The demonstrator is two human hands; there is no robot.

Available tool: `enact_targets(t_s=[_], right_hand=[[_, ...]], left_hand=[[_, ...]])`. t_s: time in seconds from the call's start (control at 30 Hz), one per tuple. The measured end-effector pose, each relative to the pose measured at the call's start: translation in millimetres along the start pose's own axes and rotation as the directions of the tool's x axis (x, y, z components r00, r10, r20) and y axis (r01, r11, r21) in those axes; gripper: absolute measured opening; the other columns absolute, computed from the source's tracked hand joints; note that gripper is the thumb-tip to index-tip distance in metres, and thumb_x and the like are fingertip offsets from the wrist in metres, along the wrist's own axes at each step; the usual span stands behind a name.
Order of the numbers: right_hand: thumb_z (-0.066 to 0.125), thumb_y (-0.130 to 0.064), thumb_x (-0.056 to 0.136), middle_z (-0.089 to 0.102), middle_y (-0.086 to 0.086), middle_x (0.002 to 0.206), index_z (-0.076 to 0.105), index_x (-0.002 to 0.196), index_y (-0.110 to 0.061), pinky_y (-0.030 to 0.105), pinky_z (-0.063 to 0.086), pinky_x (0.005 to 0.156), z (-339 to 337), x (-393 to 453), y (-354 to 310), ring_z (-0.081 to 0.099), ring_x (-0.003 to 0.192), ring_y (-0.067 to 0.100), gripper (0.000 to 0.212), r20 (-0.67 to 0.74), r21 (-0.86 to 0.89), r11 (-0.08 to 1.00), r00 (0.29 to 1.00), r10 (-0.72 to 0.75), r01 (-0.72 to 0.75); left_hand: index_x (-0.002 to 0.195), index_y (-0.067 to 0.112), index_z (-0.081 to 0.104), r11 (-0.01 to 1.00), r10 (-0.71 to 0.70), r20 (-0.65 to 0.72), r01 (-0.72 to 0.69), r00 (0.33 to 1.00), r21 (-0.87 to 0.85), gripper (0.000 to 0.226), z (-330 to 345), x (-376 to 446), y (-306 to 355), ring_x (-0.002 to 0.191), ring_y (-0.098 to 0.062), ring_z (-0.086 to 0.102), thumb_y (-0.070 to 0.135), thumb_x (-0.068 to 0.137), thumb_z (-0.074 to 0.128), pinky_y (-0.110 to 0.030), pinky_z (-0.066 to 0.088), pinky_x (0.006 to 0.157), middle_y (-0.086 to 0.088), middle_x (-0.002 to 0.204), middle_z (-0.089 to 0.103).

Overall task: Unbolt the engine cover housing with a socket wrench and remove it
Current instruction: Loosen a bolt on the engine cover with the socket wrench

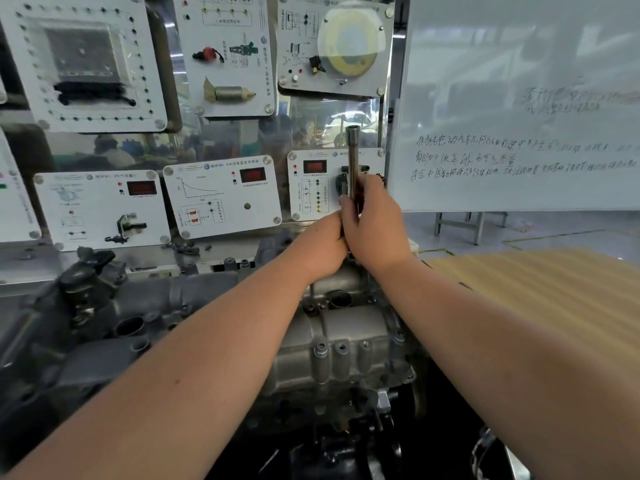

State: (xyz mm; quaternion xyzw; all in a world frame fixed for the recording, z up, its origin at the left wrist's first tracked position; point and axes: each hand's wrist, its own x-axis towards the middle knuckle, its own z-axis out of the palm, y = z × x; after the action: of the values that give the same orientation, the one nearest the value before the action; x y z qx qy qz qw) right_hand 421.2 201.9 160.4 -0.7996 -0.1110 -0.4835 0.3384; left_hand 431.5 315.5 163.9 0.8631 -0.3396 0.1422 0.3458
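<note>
Both hands are up at the far end of the engine cover housing (346, 327), the grey metal block that lies in the middle of the scene and runs from near to far. The right hand (375, 226) has its fingers curled tight round the socket wrench (353, 161), whose shiny bar sticks straight up above the fist. The left hand (320, 247) is pressed against the right one from the left side. Its fingers are curled in too, but they are hidden behind the right hand, so I cannot tell if they hold the tool or only the other hand.

The low end of the wrench is hidden under the hands, so the bolt it may sit on cannot be seen. I think the step is to loosen a bolt at the far end of the cover.

To do it well, keep the tool standing straight over the bolt and push down a little — that way it will not slip off the head. Turn slow and steady with both hands close together. More bolts (321, 348) show on the near part of the cover, so there is likely more to undo.

Holes and cups: a round dark hole (341, 299) opens in the top of the cover, and another round opening (130, 327) sits on the left part of the engine. Both look dark inside — I cannot see anything in them.
</note>
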Motion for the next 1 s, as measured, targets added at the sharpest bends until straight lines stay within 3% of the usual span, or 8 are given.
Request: enact_targets(t_s=[0.1,0.2,0.33,0.47,0.57,0.7,0.83,1.0], right_hand=[[0.056,-0.021,0.100,0.060,0.009,0.109,0.055,0.117,-0.006,0.037,0.047,0.078,0.7,-0.8,0.3,0.057,0.093,0.023,0.023,-0.011,-0.046,0.999,1.000,-0.015,0.014],[0.056,-0.020,0.100,0.061,0.008,0.106,0.057,0.116,-0.005,0.033,0.044,0.078,0.4,-1.0,-2.1,0.052,0.089,0.017,0.022,-0.008,-0.060,0.998,1.000,-0.009,0.008],[0.049,-0.019,0.103,0.064,0.011,0.110,0.057,0.121,-0.003,0.027,0.038,0.080,-1.3,-0.1,-3.3,0.057,0.098,0.022,0.026,0.036,-0.082,0.996,0.999,0.025,-0.022],[0.045,-0.017,0.104,0.051,-0.005,0.081,0.050,0.100,-0.013,0.028,0.032,0.068,-1.3,0.1,-0.3,0.054,0.078,0.024,0.008,0.045,-0.091,0.996,0.999,0.026,-0.022],[0.043,-0.019,0.105,0.056,-0.004,0.079,0.050,0.126,-0.008,0.032,0.035,0.062,-1.9,-0.4,1.6,0.056,0.070,0.026,0.025,0.019,-0.107,0.994,0.999,0.038,-0.036],[0.043,-0.024,0.105,0.072,0.008,0.092,0.039,0.143,-0.012,0.037,0.043,0.061,-2.6,-2.2,2.0,0.061,0.073,0.027,0.040,0.005,-0.075,0.995,0.998,0.060,-0.059],[0.052,-0.035,0.103,0.068,0.005,0.106,0.053,0.129,-0.012,0.034,0.047,0.077,-5.1,1.5,3.9,0.063,0.094,0.023,0.035,-0.011,0.020,0.993,0.994,0.113,-0.113],[0.051,-0.020,0.104,0.051,0.002,0.086,0.061,0.095,-0.002,0.032,0.036,0.070,-4.1,1.4,2.2,0.048,0.081,0.021,0.023,-0.036,-0.067,0.998,0.999,-0.005,0.003]], left_hand=[[0.099,0.020,0.057,1.000,-0.011,0.018,0.011,1.000,0.011,0.021,-1.3,2.4,-1.5,0.088,-0.032,0.065,0.003,0.097,0.044,-0.046,0.053,0.078,-0.011,0.092,0.068],[0.086,0.029,0.052,1.000,-0.012,-0.010,0.012,1.000,0.006,0.028,-2.6,3.5,-3.3,0.077,-0.023,0.061,0.005,0.097,0.044,-0.036,0.049,0.065,-0.001,0.084,0.064],[0.097,0.024,0.057,1.000,-0.004,-0.051,0.004,0.999,-0.005,0.018,-1.5,6.4,-3.9,0.077,-0.008,0.058,0.008,0.098,0.048,-0.026,0.047,0.068,0.007,0.084,0.062],[0.085,0.029,0.056,1.000,-0.010,-0.022,0.010,1.000,-0.012,0.022,-1.8,7.1,-6.4,0.073,-0.011,0.061,0.014,0.099,0.048,-0.028,0.043,0.058,0.008,0.079,0.063],[0.090,0.023,0.060,1.000,-0.014,0.017,0.015,1.000,-0.026,0.019,-1.6,6.7,-7.3,0.082,-0.026,0.066,0.019,0.101,0.046,-0.042,0.054,0.069,-0.003,0.086,0.069],[0.116,0.021,0.063,0.999,-0.002,0.014,0.003,1.000,-0.041,0.022,-0.5,8.0,-5.9,0.094,-0.020,0.068,0.018,0.103,0.046,-0.047,0.056,0.087,-0.001,0.106,0.072],[0.128,0.028,0.059,0.999,-0.007,0.026,0.008,1.000,-0.040,0.029,-0.9,11.4,-5.6,0.087,-0.012,0.068,0.019,0.104,0.047,-0.032,0.057,0.077,0.009,0.099,0.070],[0.122,0.026,0.059,0.997,-0.006,0.010,0.007,1.000,-0.081,0.022,-0.6,10.4,-6.2,0.091,-0.004,0.063,0.021,0.104,0.047,-0.024,0.052,0.078,0.011,0.100,0.067]])
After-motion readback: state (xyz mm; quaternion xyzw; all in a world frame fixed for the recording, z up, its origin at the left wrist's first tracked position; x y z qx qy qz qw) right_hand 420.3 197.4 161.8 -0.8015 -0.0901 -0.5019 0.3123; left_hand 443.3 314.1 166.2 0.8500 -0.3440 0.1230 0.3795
